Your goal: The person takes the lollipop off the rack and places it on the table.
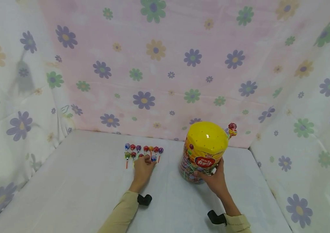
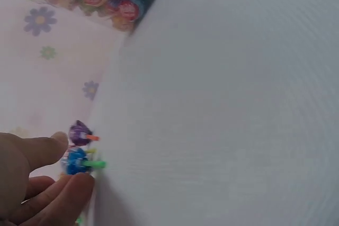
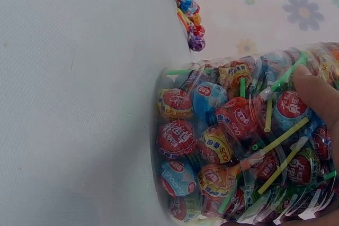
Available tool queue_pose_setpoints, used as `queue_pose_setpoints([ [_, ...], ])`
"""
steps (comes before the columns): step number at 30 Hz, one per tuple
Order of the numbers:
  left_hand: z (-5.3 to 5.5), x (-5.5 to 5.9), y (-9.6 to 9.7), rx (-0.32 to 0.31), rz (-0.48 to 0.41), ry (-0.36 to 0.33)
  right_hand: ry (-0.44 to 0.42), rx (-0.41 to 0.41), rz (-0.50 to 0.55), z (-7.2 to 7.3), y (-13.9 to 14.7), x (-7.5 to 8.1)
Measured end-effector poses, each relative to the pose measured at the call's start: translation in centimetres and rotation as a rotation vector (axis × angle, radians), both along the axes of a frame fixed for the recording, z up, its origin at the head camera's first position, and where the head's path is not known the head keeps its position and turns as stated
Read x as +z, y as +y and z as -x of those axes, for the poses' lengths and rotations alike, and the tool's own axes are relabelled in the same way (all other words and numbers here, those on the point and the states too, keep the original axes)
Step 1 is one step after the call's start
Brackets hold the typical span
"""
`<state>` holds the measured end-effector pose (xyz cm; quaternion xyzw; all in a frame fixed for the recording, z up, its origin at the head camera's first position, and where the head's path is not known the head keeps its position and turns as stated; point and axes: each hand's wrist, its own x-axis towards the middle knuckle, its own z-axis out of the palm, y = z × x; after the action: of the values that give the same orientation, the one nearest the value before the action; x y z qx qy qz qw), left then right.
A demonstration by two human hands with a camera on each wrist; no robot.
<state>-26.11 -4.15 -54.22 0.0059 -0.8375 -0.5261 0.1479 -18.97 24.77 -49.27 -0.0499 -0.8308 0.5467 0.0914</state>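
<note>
My left hand is at the lower row of lollipops, thumb and forefinger on either side of a blue-wrapped lollipop with a green stick. Just beyond it lies a purple lollipop with an orange stick. My right hand grips the lower side of a big clear plastic jar packed with wrapped lollipops. The jar has a yellow lid and leans slightly in the head view. Fingers on the jar's far side are hidden.
Lollipops in red, purple and orange wrappers, such as a red one, form two rows at the back of the white table. A red and yellow lollipop sticks up beside the lid. Flowered cloth encloses the back and sides.
</note>
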Motion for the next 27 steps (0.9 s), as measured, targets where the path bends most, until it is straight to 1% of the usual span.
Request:
queue_pose_setpoints([
  [2,-0.2,0.7,-0.1,-0.018,-0.01,0.013,0.002,0.0,-0.001,-0.1,0.0,0.0],
  [4,-0.3,1.7,0.0,-0.059,-0.044,0.041,0.004,-0.001,-0.002,-0.1,0.0,0.1],
  [5,-0.4,2.4,0.0,-0.093,-0.07,0.057,0.006,-0.001,-0.002,-0.1,0.0,0.1],
  [7,-0.4,3.9,0.4,-0.178,-0.132,0.111,0.009,-0.002,-0.003,-0.1,0.0,0.1],
  [10,-0.8,6.8,1.5,-0.315,-0.243,0.148,0.016,0.0,-0.002,-0.1,0.0,0.2],
  [12,-1.3,8.9,2.5,-0.409,-0.309,0.152,0.022,0.004,0.004,-0.1,0.0,0.2],
  [14,-2.0,11.2,3.8,-0.495,-0.351,0.143,0.03,0.008,0.007,-0.1,0.0,0.2],
  [16,-2.7,13.3,5.3,-0.574,-0.359,0.152,0.038,0.012,0.009,-0.1,0.0,0.1],
  [18,-3.3,15.3,6.8,-0.641,-0.339,0.178,0.045,0.015,0.008,-0.1,0.0,0.1],
  [21,-3.8,17.8,9.3,-0.718,-0.306,0.225,0.048,0.017,0.004,-0.1,0.0,0.1],
  [24,-3.9,19.4,11.7,-0.774,-0.304,0.252,0.036,0.015,0.001,-0.1,0.1,0.1],
  [27,-3.8,20.5,14.0,-0.799,-0.295,0.249,0.014,0.014,0.003,-0.1,0.2,0.0],
])
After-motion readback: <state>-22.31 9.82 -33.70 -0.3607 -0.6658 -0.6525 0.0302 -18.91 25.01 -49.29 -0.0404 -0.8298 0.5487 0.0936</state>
